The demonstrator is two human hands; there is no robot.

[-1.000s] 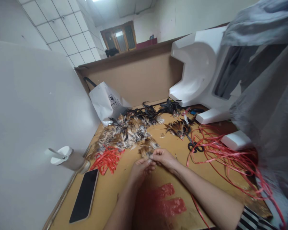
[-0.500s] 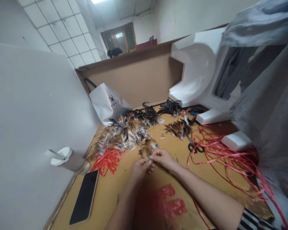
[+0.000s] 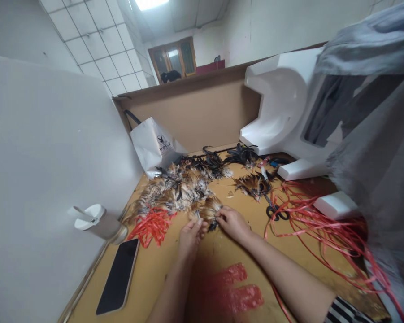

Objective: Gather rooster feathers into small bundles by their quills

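Note:
My left hand [image 3: 192,233] is closed in a pinch, thumb against fingers, at the near edge of a small bunch of brown feathers [image 3: 210,207]. What looks like a feather sits at its fingertips, too small to see well. Just to the right, my right hand [image 3: 234,224] has its fingers bent and pressed together on the right side of that bunch. Dark feather tips show between the two hands. Behind them lies a large heap of brown, white and black feathers [image 3: 175,188]. Cut red plastic strips [image 3: 153,226] are piled left of my left hand.
A phone [image 3: 117,276] and a lidded cup [image 3: 101,224] stand at left. Scissors [image 3: 277,212] lie beside tangled red plastic cord [image 3: 309,215] at right. Farther back are a feather bunch [image 3: 254,185], a white bag [image 3: 154,146] and white foam [image 3: 279,98]. Red patches [image 3: 244,298] mark the near tabletop.
My hands, which were together at the fingertips, have moved apart, the left one leftward. More of the brown feather bunch shows between them. The view has shifted slightly.

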